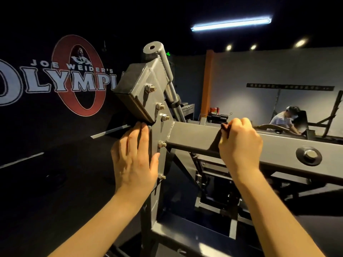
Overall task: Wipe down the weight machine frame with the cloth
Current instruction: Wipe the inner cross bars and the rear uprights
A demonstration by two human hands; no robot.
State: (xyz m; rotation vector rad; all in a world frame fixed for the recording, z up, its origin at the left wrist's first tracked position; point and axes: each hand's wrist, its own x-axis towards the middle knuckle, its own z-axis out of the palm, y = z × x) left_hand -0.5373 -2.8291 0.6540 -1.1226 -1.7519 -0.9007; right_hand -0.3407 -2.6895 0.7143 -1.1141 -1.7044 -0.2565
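The left grip [134,160] lies spread flat against the upright plate [163,161] of the weight machine frame [137,93]. The right grip [239,143] curls atop the frame's horizontal beam [194,136], pinching a dark cloth [225,127].

Can see only a dark scrap of cloth [225,127], otherwise buried in the right hand [240,143]; cannot read the far wall strip [289,88]; only part of the wall lettering [55,82], clipped by the left edge and blocked by the frame [196,134]

A gym: steel weight machine frame [194,134], apparently an Olympia mural [55,78].
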